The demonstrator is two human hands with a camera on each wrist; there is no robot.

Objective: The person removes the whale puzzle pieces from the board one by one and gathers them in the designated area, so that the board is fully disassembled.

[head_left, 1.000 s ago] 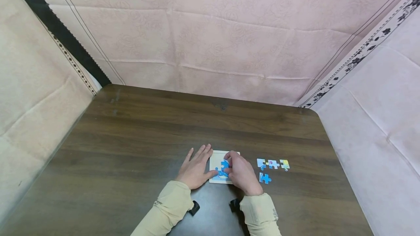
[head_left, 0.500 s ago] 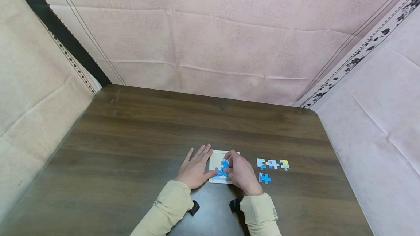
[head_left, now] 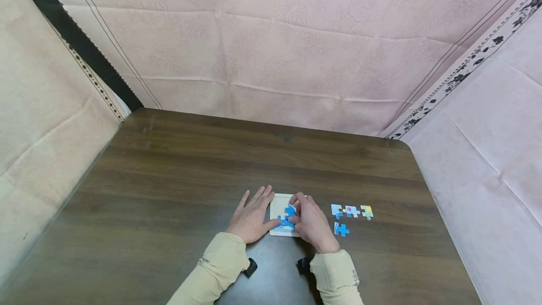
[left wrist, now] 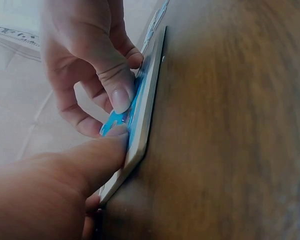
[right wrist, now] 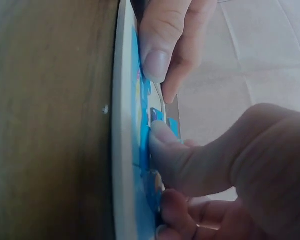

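Observation:
A light-coloured puzzle tray [head_left: 277, 204], partly filled with blue pieces along its near side, lies flat on the table. My left hand [head_left: 251, 220] rests at the tray's left edge with fingers spread, its thumb reaching over the rim onto the blue pieces. Over the tray's right part, my right hand [head_left: 314, 224] pinches a blue jigsaw piece [left wrist: 111, 120] between thumb and fingers. In the right wrist view this piece stands raised and tilted against the ones laid flat. The right hand hides much of the tray's right side in the head view.
Right of the tray lie several loose jigsaw pieces: a blue one [head_left: 341, 229] nearest, and a row behind with a white-and-blue piece [head_left: 337, 210], a pale blue piece [head_left: 352, 212] and a yellow one [head_left: 367, 212]. Cloth walls border the brown table [head_left: 190, 164].

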